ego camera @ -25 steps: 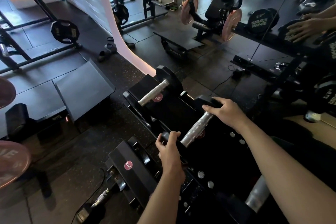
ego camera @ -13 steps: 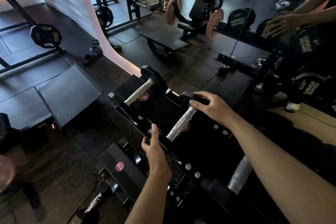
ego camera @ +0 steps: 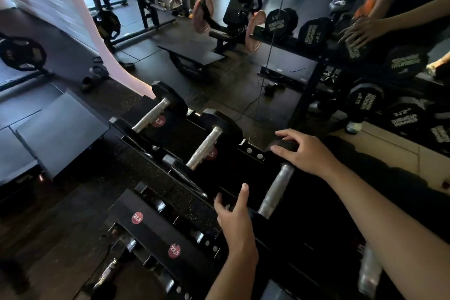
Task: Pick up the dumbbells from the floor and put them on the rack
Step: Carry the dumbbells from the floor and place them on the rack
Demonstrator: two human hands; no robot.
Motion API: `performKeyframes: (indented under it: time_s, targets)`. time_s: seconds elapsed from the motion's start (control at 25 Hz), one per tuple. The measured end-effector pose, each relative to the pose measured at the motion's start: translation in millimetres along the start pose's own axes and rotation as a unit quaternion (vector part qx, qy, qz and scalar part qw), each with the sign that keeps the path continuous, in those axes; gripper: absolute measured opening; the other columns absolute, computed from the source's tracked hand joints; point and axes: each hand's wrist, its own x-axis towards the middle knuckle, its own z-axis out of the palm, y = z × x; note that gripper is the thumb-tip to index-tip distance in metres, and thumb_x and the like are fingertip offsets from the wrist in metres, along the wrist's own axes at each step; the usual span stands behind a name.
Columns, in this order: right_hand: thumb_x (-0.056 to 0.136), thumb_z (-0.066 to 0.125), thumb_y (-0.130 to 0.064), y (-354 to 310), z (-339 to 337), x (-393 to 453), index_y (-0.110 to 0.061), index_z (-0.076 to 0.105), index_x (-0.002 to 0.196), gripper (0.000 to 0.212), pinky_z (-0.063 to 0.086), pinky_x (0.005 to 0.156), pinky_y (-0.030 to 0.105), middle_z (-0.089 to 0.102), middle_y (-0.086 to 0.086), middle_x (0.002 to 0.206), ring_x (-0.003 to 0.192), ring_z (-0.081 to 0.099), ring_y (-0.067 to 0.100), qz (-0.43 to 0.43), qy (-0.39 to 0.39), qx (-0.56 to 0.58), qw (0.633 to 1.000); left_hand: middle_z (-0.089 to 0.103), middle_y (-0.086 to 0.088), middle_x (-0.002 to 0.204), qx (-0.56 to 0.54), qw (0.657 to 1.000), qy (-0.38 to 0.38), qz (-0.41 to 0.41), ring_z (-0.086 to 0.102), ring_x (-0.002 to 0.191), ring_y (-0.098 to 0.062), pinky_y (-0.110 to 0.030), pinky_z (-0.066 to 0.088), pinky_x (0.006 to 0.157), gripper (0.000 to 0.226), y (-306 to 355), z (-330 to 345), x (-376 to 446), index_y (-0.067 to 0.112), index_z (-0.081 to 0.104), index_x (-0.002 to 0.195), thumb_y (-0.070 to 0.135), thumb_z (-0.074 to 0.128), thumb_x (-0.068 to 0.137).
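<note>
Three dumbbells sit on the top tier of a black rack, running from centre-left to lower centre of the frame. All have knurled silver handles and black rubber heads.

Nearest dumbbell, lower centre-right: right hand lies over its far head, fingers spread and curled on the rubber, loose cover, not a full wrap. Left hand is at the rack's front edge by the near head; fingers half-curled, thumb up. Can't tell if it grips the head or the rail, too dark.

Middle dumbbell, centre of frame, rests in its cradle w/ a red round sticker beneath the handle, reads approx "5", partly hidden. Far dumbbell, centre-left, same build; sticker under it reads "4,5".

Lower tier, bottom-left: two red stickers marked "22,5".

Mirror at upper right shows reflected dumbbell heads w/ reversed pale lettering, not readable. Floor is dark speckled rubber. Pink weight plates on a machine, upper centre.
</note>
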Motion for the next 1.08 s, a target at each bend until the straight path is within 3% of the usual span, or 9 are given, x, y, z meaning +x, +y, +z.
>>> performKeyframes:
  time_s: [0.08, 0.2, 0.36, 0.52, 0.8, 0.96, 1.08]
  targets:
    - [0.079, 0.071, -0.063, 14, -1, -12, -0.041, 0.062, 0.131, 0.056, 0.054, 0.096, 0.038, 0.071, -0.010, 0.120, 0.112, 0.066, 0.014, 0.017, 0.001, 0.002, 1.000, 0.041, -0.004, 0.154, 0.034, 0.999, 0.016, -0.005, 0.045, 0.137, -0.026, -0.041, 0.041, 0.105, 0.086, -8, 0, 0, 0.031, 0.037, 0.153, 0.042, 0.082, 0.081]
    - [0.081, 0.074, -0.055, 30, -3, -24, -0.036, 0.062, 0.127, 0.051, 0.057, 0.091, 0.038, 0.072, -0.008, 0.109, 0.103, 0.069, 0.016, 0.039, -0.002, 0.012, 0.999, 0.061, -0.008, 0.130, 0.034, 0.998, 0.036, -0.042, 0.063, 0.117, -0.032, -0.055, 0.055, 0.098, 0.072, -9, -1, -1, 0.031, 0.054, 0.130, 0.043, 0.085, 0.066]
    - [0.084, 0.077, -0.047, 36, -2, -31, -0.033, 0.063, 0.122, 0.043, 0.055, 0.088, 0.032, 0.071, -0.009, 0.104, 0.100, 0.068, 0.014, 0.033, 0.007, 0.033, 0.999, 0.066, -0.013, 0.117, 0.029, 0.996, 0.040, -0.080, 0.069, 0.106, -0.040, -0.062, 0.059, 0.087, 0.068, -6, -2, -2, 0.034, 0.057, 0.113, 0.046, 0.082, 0.051]
    - [0.083, 0.079, -0.041, 35, -3, -27, -0.033, 0.064, 0.125, 0.045, 0.054, 0.094, 0.034, 0.070, -0.010, 0.107, 0.105, 0.066, 0.014, 0.039, -0.011, 0.053, 0.998, 0.066, -0.017, 0.117, 0.042, 0.996, 0.026, -0.078, 0.071, 0.105, -0.044, -0.063, 0.061, 0.082, 0.067, -5, -4, -5, 0.035, 0.056, 0.110, 0.042, 0.081, 0.049]
    - [0.083, 0.079, -0.041, 39, -2, -24, -0.034, 0.065, 0.122, 0.041, 0.054, 0.091, 0.031, 0.071, -0.012, 0.105, 0.101, 0.066, 0.010, 0.039, -0.015, 0.067, 0.997, 0.063, -0.017, 0.120, 0.036, 0.996, 0.040, -0.078, 0.071, 0.103, -0.046, -0.061, 0.063, 0.074, 0.063, -8, -3, -6, 0.035, 0.056, 0.109, 0.041, 0.081, 0.051]
    - [0.082, 0.079, -0.042, 41, 1, -25, -0.038, 0.066, 0.115, 0.036, 0.055, 0.089, 0.033, 0.072, -0.013, 0.101, 0.098, 0.067, 0.008, 0.039, -0.003, 0.065, 0.997, 0.063, -0.012, 0.121, 0.033, 0.997, 0.035, -0.067, 0.069, 0.106, -0.041, -0.060, 0.062, 0.082, 0.068, -11, -3, -4, 0.033, 0.057, 0.113, 0.045, 0.082, 0.052]
    - [0.081, 0.078, -0.044, 40, 1, -26, -0.038, 0.065, 0.113, 0.035, 0.055, 0.090, 0.033, 0.072, -0.013, 0.100, 0.100, 0.068, 0.010, 0.036, -0.004, 0.065, 0.997, 0.058, -0.006, 0.129, 0.022, 0.996, 0.034, -0.075, 0.060, 0.117, -0.033, -0.059, 0.054, 0.097, 0.074, -12, -4, -6, 0.032, 0.053, 0.127, 0.049, 0.086, 0.062]
